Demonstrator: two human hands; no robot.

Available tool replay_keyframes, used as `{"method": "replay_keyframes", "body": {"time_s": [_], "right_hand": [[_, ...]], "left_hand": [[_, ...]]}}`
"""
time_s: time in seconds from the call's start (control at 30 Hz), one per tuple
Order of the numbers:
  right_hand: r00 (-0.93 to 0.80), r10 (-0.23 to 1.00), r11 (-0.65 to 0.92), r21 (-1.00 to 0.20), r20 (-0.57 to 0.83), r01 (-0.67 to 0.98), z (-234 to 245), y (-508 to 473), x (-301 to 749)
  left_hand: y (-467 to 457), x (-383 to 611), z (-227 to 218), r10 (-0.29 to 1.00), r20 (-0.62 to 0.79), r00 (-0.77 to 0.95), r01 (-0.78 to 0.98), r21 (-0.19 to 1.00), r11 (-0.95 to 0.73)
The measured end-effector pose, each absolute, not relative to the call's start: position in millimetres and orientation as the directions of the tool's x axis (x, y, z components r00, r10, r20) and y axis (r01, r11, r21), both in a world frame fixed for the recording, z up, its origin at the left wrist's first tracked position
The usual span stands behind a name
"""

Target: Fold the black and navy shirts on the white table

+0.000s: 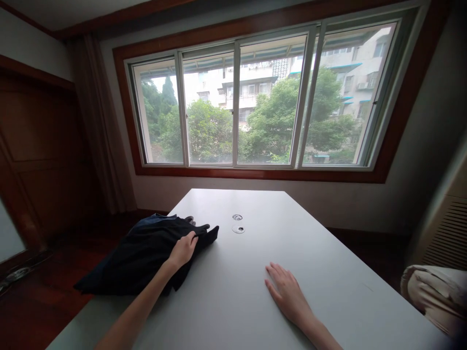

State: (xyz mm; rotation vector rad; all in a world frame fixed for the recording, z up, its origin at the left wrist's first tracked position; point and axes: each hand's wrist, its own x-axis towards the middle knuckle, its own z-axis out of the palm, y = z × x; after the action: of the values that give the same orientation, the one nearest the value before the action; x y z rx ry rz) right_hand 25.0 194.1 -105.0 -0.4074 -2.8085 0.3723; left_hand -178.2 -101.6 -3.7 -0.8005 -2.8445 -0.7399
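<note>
A heap of dark clothing [146,253], black with some navy blue, lies on the left side of the white table [241,301]. Part of it hangs over the table's left edge. My left hand [184,250] grips the black cloth near its right end, fingers closed on the fabric. What kind of garment it is cannot be made out from the folds. To the right, my right hand [286,294] rests palm down on the bare tabletop, fingers stretched out, holding nothing and well apart from the clothing.
Two round cable-hole fittings [238,229] are set in the tabletop beyond my hands. A wide window [237,107] spans the far wall. At right stand a beige vented unit [447,233] and a pale cloth-covered item [436,294]. A curtain [104,131] hangs at left.
</note>
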Motion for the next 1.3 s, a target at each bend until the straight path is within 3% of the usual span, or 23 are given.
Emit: {"method": "replay_keyframes", "body": {"time_s": [0.17, 0.37, 0.5, 0.57, 0.63, 0.77, 0.83, 0.9, 1.03, 1.13, 1.2, 1.3], "right_hand": [[-0.924, 0.296, 0.905, -0.38, 0.24, 0.191, -105.2, 196.5, 23.5], [-0.877, 0.361, 0.795, -0.596, 0.316, 0.113, -109.4, 204.9, 20.5], [-0.888, 0.367, 0.69, -0.721, 0.278, 0.06, -108.5, 211.5, 18.0], [-0.899, 0.358, 0.66, -0.749, 0.251, 0.054, -104.4, 214.5, 12.1], [-0.909, 0.35, 0.65, -0.758, 0.225, 0.063, -97.5, 216.5, 0.3], [-0.923, 0.376, 0.603, -0.778, 0.084, 0.175, -80.0, 214.6, -41.5], [-0.916, 0.401, 0.563, -0.792, 0.011, 0.237, -73.7, 210.8, -66.2], [-0.91, 0.414, 0.526, -0.808, -0.029, 0.265, -70.9, 206.2, -87.6], [-0.906, 0.411, 0.446, -0.844, -0.103, 0.299, -72.8, 201.2, -111.0], [-0.91, 0.39, 0.406, -0.86, -0.142, 0.309, -73.9, 205.5, -113.5], [-0.918, 0.367, 0.399, -0.866, -0.151, 0.302, -72.5, 211.1, -111.7], [-0.931, 0.333, 0.408, -0.868, -0.148, 0.283, -69.4, 219.7, -108.4]], "left_hand": [[-39.0, -140.1, -28.5, 0.599, 0.194, -0.777, 0.59, 0.557, 0.584], [9.3, -91.0, -42.8, 0.75, 0.11, -0.652, 0.695, 0.482, 0.534], [1.8, -89.9, -24.9, 0.764, 0.14, -0.63, 0.717, 0.482, 0.503], [-17.8, -105.3, -15.3, 0.723, 0.178, -0.668, 0.716, 0.42, 0.558], [-46.6, -129.7, -9.6, 0.637, 0.226, -0.737, 0.676, 0.276, 0.683], [-113.0, -184.8, -8.3, 0.344, 0.264, -0.901, 0.347, -0.037, 0.937], [-139.9, -204.6, -9.1, 0.235, 0.207, -0.95, 0.222, -0.086, 0.971], [-158.6, -216.5, -8.8, 0.219, 0.164, -0.962, 0.207, -0.087, 0.974], [-174.5, -222.7, -1.7, 0.33, 0.127, -0.935, 0.338, 0.043, 0.94], [-176.9, -213.1, 13.4, 0.427, 0.223, -0.876, 0.468, 0.181, 0.865], [-178.1, -196.8, 28.8, 0.523, 0.237, -0.819, 0.574, 0.356, 0.738], [-181.6, -159.0, 55.3, 0.693, 0.104, -0.714, 0.575, 0.651, 0.495]]}}
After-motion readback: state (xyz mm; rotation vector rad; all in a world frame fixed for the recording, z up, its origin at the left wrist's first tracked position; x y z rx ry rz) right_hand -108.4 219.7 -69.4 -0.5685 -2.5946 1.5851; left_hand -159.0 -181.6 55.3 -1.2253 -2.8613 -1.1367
